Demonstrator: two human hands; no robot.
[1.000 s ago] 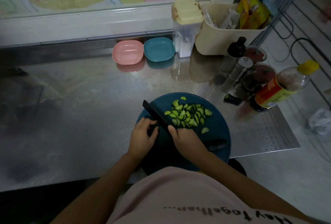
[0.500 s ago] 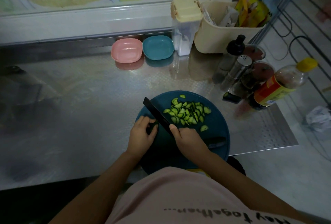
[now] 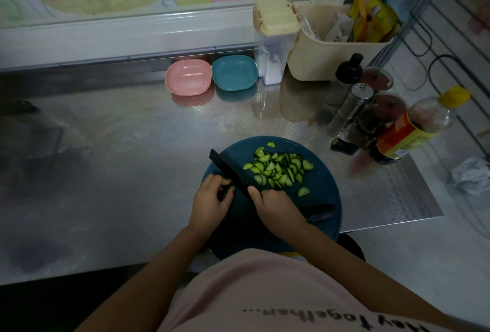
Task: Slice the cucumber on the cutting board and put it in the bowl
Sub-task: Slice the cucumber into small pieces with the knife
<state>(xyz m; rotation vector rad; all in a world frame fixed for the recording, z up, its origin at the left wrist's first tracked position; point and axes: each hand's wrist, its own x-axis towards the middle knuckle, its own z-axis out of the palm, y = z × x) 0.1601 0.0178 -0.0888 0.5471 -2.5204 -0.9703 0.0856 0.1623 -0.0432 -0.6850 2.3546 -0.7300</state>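
I see the left hand (image 3: 210, 203) with fingers curled round the dark cucumber end (image 3: 226, 190) on the round blue cutting board (image 3: 324, 185). The right hand (image 3: 278, 205) grips a black knife (image 3: 230, 172), its blade just beside that end. Cucumber slices (image 3: 278, 168) lie heaped past the blade. Well beyond, a pink bowl (image 3: 188, 77) and a teal bowl (image 3: 234, 72) sit side by side.

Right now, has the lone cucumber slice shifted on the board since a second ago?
No. The lone cucumber slice keeps its spot on the cutting board, the same gap from the pile of slices.
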